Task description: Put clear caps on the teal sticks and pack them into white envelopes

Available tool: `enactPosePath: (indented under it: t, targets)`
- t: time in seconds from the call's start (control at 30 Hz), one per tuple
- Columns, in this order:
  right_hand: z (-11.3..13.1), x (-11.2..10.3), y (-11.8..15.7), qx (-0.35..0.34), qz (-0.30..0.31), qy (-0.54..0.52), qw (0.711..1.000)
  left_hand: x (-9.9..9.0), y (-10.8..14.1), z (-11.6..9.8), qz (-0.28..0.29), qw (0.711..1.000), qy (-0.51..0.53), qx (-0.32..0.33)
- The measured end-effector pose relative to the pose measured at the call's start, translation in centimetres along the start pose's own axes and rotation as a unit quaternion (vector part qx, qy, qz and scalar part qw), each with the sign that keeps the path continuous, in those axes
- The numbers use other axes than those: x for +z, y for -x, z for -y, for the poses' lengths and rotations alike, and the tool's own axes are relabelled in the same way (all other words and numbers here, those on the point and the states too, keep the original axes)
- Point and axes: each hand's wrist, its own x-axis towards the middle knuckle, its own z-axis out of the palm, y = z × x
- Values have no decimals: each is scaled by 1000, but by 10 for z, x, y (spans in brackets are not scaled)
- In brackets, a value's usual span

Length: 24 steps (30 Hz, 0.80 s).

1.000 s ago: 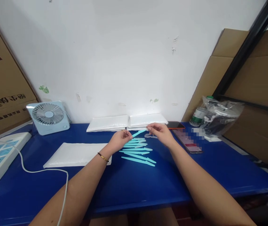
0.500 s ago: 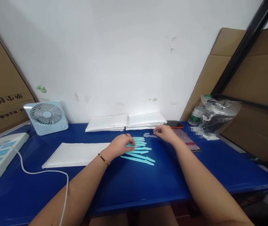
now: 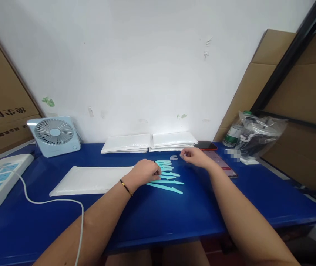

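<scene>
Several turquoise eyebrow razors point(image 3: 170, 181) lie fanned out on the blue table, their narrow ends pointing right. Over their left ends is my left hand point(image 3: 147, 171), fingers curled and pressed together on one razor's handle; the fingertips are partly hidden. Farther right, my right hand point(image 3: 192, 156) pinches a small clear plastic cap point(image 3: 182, 155) just above the tabletop. Beside it lie a couple of similar clear caps point(image 3: 174, 157). A white padded envelope point(image 3: 88, 180) lies flat to the left, partly behind my left forearm.
Two stacks of white envelopes point(image 3: 127, 142) rest against the wall. A light-blue fan point(image 3: 55, 136) and a white power strip point(image 3: 8, 181) with a cable point(image 3: 55, 201) are at left. Phones point(image 3: 206, 145), a bottle point(image 3: 232, 135) and a plastic bag point(image 3: 260, 136) stand right.
My left hand's fingers have closed down onto the razors, and the nearest ones have shifted slightly. My right hand has picked up one clear cap from the table.
</scene>
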Motion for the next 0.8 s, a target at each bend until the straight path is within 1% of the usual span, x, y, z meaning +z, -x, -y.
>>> enactPosePath:
  t: [0.07, 0.17, 0.27, 0.33, 0.4, 0.53, 0.7, 0.8]
  targets:
    - [10, -5, 4, -16, 20, -53, 998, 1, 0, 0, -3, 1000, 0, 6]
    - [24, -9, 10, -25, 80, -111, 990, 3, 0, 0, -17, 1000, -12, 3]
    - [31, -8, 14, -33, 140, -134, 981, 2, 1, 0, -36, 999, -16, -10]
    - [31, -6, 15, -41, 165, -141, 975, 0, 1, 2, -45, 999, 0, -26]
    - [29, -4, 14, -48, 169, -145, 974, -1, 2, 4, -52, 998, 24, -36]
    - [27, 0, 11, -65, 162, -142, 974, -2, 3, 7, -55, 996, 55, -38]
    - [26, 3, 10, -70, 161, -123, 977, -3, 2, 7, -60, 995, 66, -45]
    - [30, 8, 10, -73, 161, -135, 975, -3, 2, 5, -61, 995, 62, -43]
